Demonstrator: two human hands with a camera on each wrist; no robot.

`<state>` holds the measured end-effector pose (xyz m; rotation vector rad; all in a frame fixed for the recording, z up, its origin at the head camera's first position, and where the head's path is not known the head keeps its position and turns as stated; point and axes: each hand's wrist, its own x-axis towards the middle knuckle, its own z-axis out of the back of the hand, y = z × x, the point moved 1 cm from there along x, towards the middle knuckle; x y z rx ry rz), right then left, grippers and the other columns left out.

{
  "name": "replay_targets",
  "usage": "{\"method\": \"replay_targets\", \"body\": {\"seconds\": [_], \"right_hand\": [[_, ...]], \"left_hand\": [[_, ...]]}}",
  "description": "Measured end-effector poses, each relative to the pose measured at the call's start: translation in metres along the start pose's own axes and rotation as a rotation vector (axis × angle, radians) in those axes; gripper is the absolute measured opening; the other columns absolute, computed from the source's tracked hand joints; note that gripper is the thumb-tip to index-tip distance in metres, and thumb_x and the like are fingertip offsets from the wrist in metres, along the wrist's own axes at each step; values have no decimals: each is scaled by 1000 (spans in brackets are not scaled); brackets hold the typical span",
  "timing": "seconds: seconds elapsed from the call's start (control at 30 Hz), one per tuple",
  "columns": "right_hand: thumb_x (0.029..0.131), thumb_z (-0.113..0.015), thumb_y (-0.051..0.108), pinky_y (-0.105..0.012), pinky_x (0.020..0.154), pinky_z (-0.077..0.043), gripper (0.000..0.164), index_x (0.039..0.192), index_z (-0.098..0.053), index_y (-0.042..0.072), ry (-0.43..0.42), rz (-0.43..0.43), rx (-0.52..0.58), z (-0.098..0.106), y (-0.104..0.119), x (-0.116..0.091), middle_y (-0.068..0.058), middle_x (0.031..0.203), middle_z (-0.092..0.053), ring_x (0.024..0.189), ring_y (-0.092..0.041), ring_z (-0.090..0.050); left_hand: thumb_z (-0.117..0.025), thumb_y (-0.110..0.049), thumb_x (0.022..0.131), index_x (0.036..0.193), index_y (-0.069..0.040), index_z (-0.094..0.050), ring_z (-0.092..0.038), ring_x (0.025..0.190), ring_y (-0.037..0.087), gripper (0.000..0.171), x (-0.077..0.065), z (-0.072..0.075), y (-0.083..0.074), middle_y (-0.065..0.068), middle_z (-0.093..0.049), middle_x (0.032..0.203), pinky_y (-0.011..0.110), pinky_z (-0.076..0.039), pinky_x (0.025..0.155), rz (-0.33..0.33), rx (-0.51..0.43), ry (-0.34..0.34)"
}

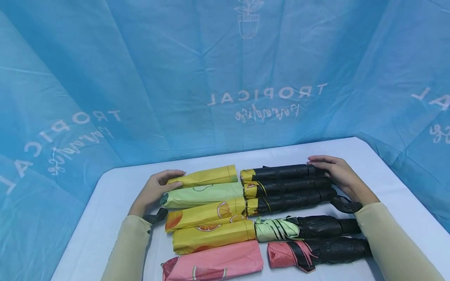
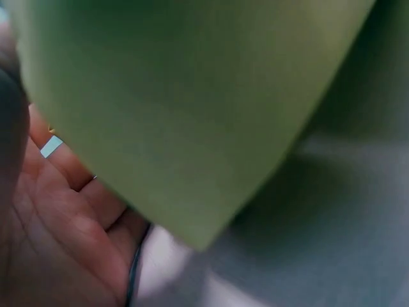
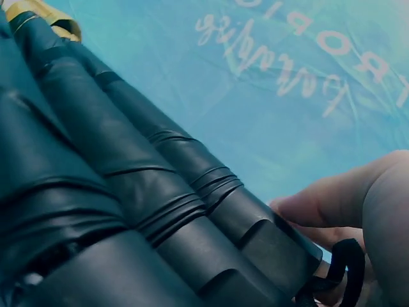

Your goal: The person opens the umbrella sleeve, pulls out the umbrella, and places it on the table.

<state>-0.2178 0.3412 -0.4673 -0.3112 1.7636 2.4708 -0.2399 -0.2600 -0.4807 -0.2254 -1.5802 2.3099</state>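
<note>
At the back left of the table, my left hand [image 1: 154, 191] holds the end of a yellow umbrella sleeve [image 1: 207, 176], thumb on its near side and fingers on its far side. A pale green sleeve [image 1: 207, 194] lies just in front. My right hand [image 1: 339, 173] rests at the handle end of the rearmost black folded umbrella [image 1: 284, 171], with extended fingers touching it. In the right wrist view its fingertips meet the black handle [image 3: 275, 249], near a dark wrist strap [image 3: 348, 256]. A blurred yellow-green surface [image 2: 192, 115] hides part of the left fingers.
Two yellow orange-print sleeves [image 1: 214, 234] and a pink watermelon sleeve [image 1: 218, 261] lie nearer me. To their right are two more black-and-yellow umbrellas, a green-and-black umbrella [image 1: 309, 227] and a pink-and-black umbrella [image 1: 327, 251]. A blue printed curtain [image 1: 175, 78] hangs behind the white table [image 1: 119, 183].
</note>
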Motion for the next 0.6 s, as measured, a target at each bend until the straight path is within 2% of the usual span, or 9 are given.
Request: {"method": "replay_targets", "body": {"seconds": [0.1, 0.2, 0.3, 0.43, 0.6], "right_hand": [[106, -53, 43, -49, 103, -46, 53, 144, -57, 7, -63, 69, -96, -3, 1, -1, -16, 143, -57, 131, -29, -49], [107, -53, 40, -58, 103, -43, 47, 135, -64, 5, -147, 159, -227, -6, 3, -2, -18, 127, -68, 126, -35, -53], [107, -54, 36, -61, 104, -42, 41, 129, -69, 4, -208, 234, -314, -7, 5, -2, -16, 115, -73, 120, -36, -59], [107, -55, 36, -61, 102, -43, 40, 126, -71, 4, -216, 268, -359, -6, 6, -1, -15, 113, -74, 117, -36, -61], [106, -56, 39, -63, 101, -45, 43, 126, -71, 4, -178, 259, -418, -3, 11, -2, -17, 121, -71, 119, -38, -60]], "left_hand": [[-76, -29, 95, 135, -14, -67, -57, 128, 17, 43, -1, -1, 2, 6, -62, 139, 21, -47, 102, 8, -7, -3], [-75, -30, 96, 136, -13, -66, -57, 128, 18, 44, 0, -1, 3, 6, -62, 139, 22, -48, 101, 18, -4, -5], [-74, -33, 96, 137, -15, -65, -56, 129, 19, 45, 1, -1, 1, 5, -62, 140, 28, -47, 105, 31, 11, -13], [-68, -36, 100, 140, -19, -63, -51, 135, 20, 44, 0, -1, -9, 2, -60, 143, 45, -39, 114, 38, 23, -53], [-61, -49, 101, 143, -21, -61, -44, 142, 27, 50, -1, -4, -31, 2, -55, 148, 59, -34, 115, 51, 105, -172]]}}
